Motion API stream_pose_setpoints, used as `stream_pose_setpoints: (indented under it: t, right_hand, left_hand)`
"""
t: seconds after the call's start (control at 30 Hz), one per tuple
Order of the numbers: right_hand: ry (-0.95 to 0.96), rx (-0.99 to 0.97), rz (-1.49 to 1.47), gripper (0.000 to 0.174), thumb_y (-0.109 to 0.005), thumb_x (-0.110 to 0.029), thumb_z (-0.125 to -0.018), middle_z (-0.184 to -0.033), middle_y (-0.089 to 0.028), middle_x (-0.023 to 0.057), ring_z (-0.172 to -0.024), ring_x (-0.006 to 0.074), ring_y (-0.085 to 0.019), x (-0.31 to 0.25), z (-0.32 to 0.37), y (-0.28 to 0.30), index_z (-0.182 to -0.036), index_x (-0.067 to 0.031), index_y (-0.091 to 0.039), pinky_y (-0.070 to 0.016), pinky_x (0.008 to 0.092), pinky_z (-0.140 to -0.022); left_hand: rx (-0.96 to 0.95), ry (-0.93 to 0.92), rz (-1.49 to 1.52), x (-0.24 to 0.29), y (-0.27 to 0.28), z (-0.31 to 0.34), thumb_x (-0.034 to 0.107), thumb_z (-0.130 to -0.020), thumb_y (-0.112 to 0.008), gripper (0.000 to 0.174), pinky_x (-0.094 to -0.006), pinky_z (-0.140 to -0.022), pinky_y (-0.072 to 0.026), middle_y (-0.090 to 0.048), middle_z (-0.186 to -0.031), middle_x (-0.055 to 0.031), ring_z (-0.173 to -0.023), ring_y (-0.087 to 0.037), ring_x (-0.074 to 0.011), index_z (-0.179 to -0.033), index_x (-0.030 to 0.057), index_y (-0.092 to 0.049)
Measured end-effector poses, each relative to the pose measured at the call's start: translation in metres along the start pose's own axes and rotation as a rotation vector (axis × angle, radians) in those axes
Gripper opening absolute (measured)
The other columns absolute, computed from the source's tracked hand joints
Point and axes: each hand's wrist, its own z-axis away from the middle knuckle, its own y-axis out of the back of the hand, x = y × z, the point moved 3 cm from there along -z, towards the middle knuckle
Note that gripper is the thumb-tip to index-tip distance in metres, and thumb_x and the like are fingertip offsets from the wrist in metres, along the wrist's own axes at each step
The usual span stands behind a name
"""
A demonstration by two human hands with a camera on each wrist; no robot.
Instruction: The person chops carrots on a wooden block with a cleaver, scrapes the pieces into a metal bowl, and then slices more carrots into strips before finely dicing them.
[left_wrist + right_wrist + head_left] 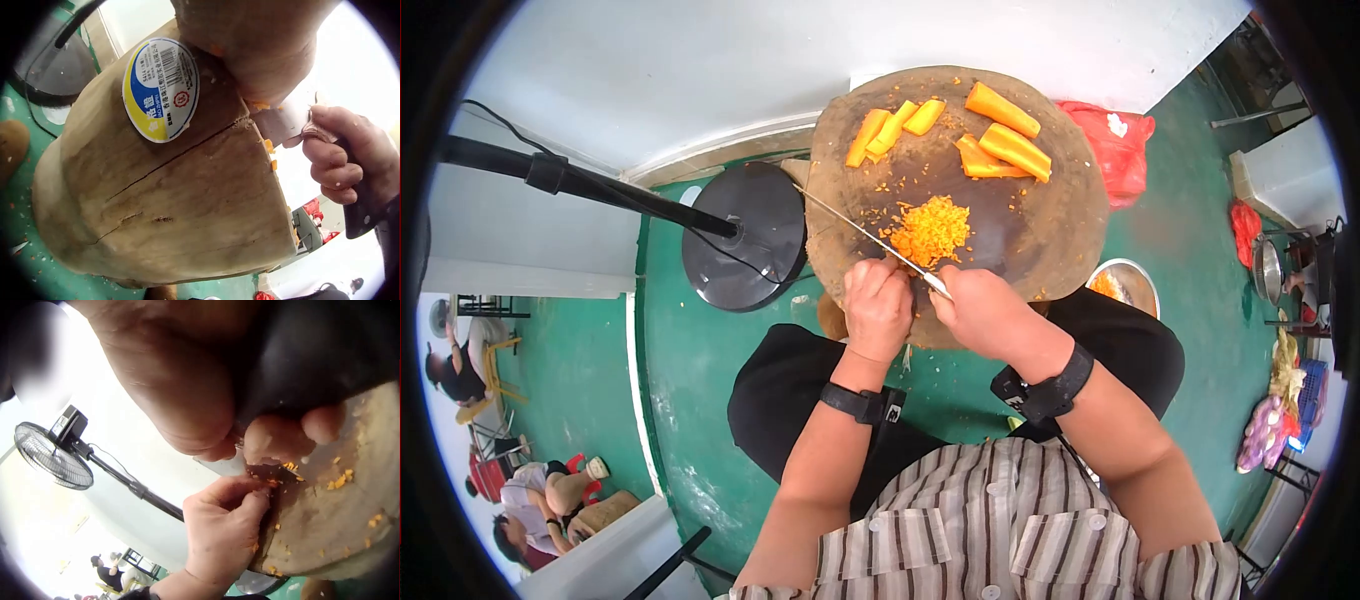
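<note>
A round wooden block [1040, 240] has a pile of finely chopped orange pieces [930, 230] near its middle. My right hand [992, 312] grips the handle of a knife [865, 232], whose blade slants across the block just below the pile. Close to the blade, my left hand [877, 310] lies at the block's near edge with its fingers curled; whether they hold anything is hidden. The right wrist view shows the left hand [225, 534] with thumb and forefinger close together by some orange bits. Long orange pieces [1003, 110] lie on the block's far side.
A black fan base [745, 235] stands on the floor left of the block. On the right are a red plastic bag [1112, 150] and a metal bowl [1140, 290] holding orange bits. The person's knees flank the block. Other people sit at the far left.
</note>
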Motion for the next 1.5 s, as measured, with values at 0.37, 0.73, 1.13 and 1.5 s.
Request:
stream_pose_setpoints:
  t: [0.37,0.73,1.13,1.5]
  right_hand:
    - [-0.045,-0.080,-0.085,0.024,-0.054,-0.020,-0.086,-0.075,-0.059,0.0262,-0.074,0.0433,-0.058,-0.005,0.005,0.020,-0.083,0.0038,-0.055,-0.0465,0.0475,-0.066]
    - [0.064,0.005,0.010,0.024,-0.055,-0.019,-0.085,-0.071,-0.058,0.0270,-0.072,0.0447,-0.057,-0.002,-0.003,0.007,-0.080,0.0048,-0.053,-0.0456,0.0492,-0.064]
    - [0.038,-0.005,0.002,0.023,-0.055,-0.019,-0.085,-0.072,-0.057,0.0276,-0.072,0.0450,-0.057,-0.003,-0.001,0.008,-0.082,0.0044,-0.054,-0.0451,0.0480,-0.063]
    - [-0.046,-0.078,0.016,0.024,-0.053,-0.021,-0.086,-0.077,-0.060,0.0267,-0.078,0.0427,-0.060,0.000,0.008,0.020,-0.082,0.0032,-0.056,-0.0468,0.0496,-0.070]
  left_hand:
    - [-0.005,0.049,0.023,-0.001,0.015,0.005,-0.002,-0.064,-0.067,0.017,-0.0357,-0.069,-0.0421,-0.062,-0.087,-0.0067,-0.080,-0.056,-0.0251,-0.080,0.0023,-0.063]
    - [0.012,-0.002,-0.031,0.000,0.006,0.004,-0.002,-0.063,-0.065,0.014,-0.0370,-0.070,-0.0418,-0.060,-0.088,-0.0059,-0.081,-0.055,-0.0246,-0.076,0.0031,-0.061]
    - [0.014,-0.006,-0.034,0.000,0.001,0.003,-0.001,-0.064,-0.064,0.014,-0.0373,-0.071,-0.0417,-0.060,-0.088,-0.0056,-0.080,-0.054,-0.0245,-0.077,0.0035,-0.061]
    - [-0.059,0.110,0.102,-0.002,0.021,0.000,0.002,-0.065,-0.068,0.021,-0.0377,-0.075,-0.0420,-0.060,-0.094,-0.0084,-0.086,-0.056,-0.0267,-0.086,0.0020,-0.063]
